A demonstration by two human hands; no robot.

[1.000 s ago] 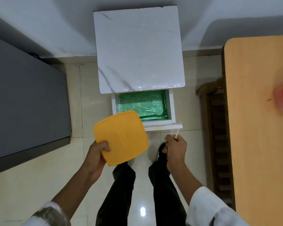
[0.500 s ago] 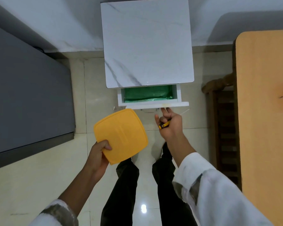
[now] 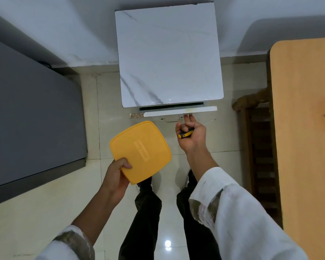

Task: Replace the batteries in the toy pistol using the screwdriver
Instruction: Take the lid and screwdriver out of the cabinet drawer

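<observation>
1. Person stands on the glossy tiled floor, seen from above: dark trousers, white sleeves.
2. Left hand pinches the yellow square lid at its near-left corner, thumb on top and fingers underneath. The lid is roughly flat, held over the floor in front of the legs. Can't tell if anything hangs under it.
3. Right hand is further out, fingers curled round the screwdriver. The yellow-black handle sits in the fist and the thin metal shaft sticks out to the right.
4. That hand's outstretched fingertips touch the near edge of the white drawer front.
5. The drawer is almost shut, with only a thin dark gap between its front and the cabinet.
6. The cabinet has a white marble-look top and stands against the wall.
7. Right side: wooden desk, with a dark wooden chair between it and the cabinet.
8. Left side: large flat grey surface, well apart from both hands.
</observation>
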